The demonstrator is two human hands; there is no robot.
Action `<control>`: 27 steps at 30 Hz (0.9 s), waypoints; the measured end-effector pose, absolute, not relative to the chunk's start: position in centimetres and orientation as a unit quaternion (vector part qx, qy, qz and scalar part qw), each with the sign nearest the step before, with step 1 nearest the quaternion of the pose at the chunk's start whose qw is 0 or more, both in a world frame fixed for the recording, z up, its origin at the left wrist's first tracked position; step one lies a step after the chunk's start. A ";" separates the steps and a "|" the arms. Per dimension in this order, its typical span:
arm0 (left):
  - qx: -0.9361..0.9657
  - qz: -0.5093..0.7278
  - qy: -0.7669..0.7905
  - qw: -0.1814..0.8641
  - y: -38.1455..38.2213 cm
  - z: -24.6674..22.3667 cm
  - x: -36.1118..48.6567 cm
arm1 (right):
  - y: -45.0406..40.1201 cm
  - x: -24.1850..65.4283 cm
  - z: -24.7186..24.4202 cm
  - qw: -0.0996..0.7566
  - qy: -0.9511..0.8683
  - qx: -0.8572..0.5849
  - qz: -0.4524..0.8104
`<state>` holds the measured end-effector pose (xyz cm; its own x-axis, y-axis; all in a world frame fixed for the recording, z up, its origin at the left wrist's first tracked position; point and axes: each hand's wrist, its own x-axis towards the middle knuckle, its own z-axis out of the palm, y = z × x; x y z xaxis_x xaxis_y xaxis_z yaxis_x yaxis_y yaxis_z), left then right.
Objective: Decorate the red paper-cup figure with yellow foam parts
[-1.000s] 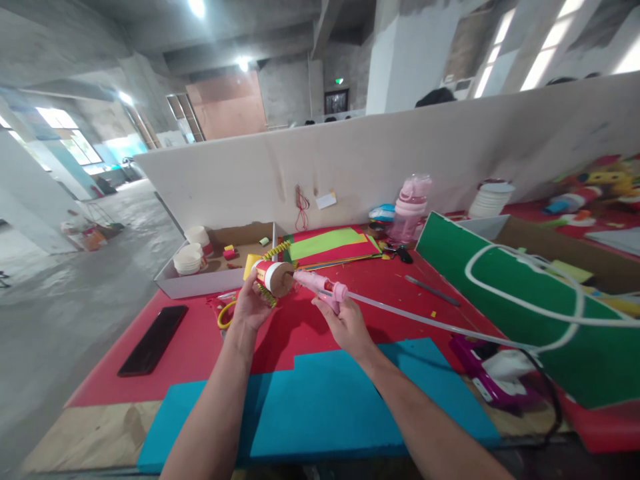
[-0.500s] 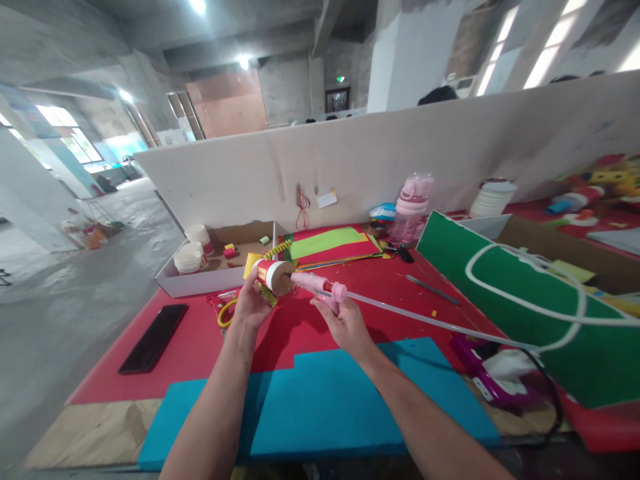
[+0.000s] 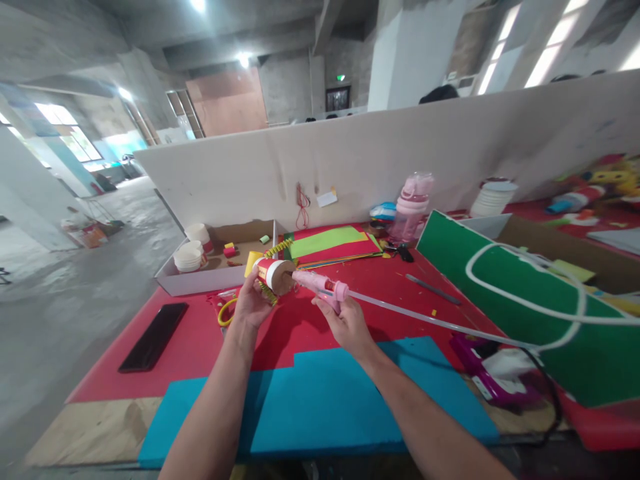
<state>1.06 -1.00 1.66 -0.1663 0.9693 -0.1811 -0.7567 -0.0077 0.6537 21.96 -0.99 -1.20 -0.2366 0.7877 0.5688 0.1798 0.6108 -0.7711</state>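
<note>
A paper cup figure (image 3: 271, 274), red and white with a brown base and a yellow part on its far end, is gripped in my left hand (image 3: 253, 303). Yellow-green pleated paper strips (image 3: 278, 249) stick out from its sides. My right hand (image 3: 345, 322) is wrapped around the handle of a pink glue gun (image 3: 320, 283). Its nozzle points left, at or very close to the cup's brown base; I cannot tell whether they touch. A long clear glue stick (image 3: 415, 315) runs out of the gun's back toward the right.
A white box (image 3: 200, 285) with paper cups stands at the left, a black phone (image 3: 153, 337) in front of it. Coloured sheets (image 3: 327, 244) and a pink bottle (image 3: 411, 208) lie farther back. At the right are a green box (image 3: 493, 300), a white cable and a purple pack (image 3: 500, 380).
Almost nothing differs. The glue gun and my right hand have shifted very slightly to the right; my left hand still holds the cup figure in the same place.
</note>
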 end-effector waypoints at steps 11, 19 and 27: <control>0.153 0.684 0.327 0.634 -1.1 1.8 1.1 | -0.8 22.0 -1.4 0.518 -0.741 -0.338 0.261; 0.152 0.684 0.325 0.635 -1.0 1.8 1.2 | -0.8 22.0 -1.4 0.525 -0.734 -0.340 0.266; 0.148 0.686 0.324 0.634 -1.2 2.0 1.4 | -0.7 22.2 -1.2 0.527 -0.730 -0.347 0.264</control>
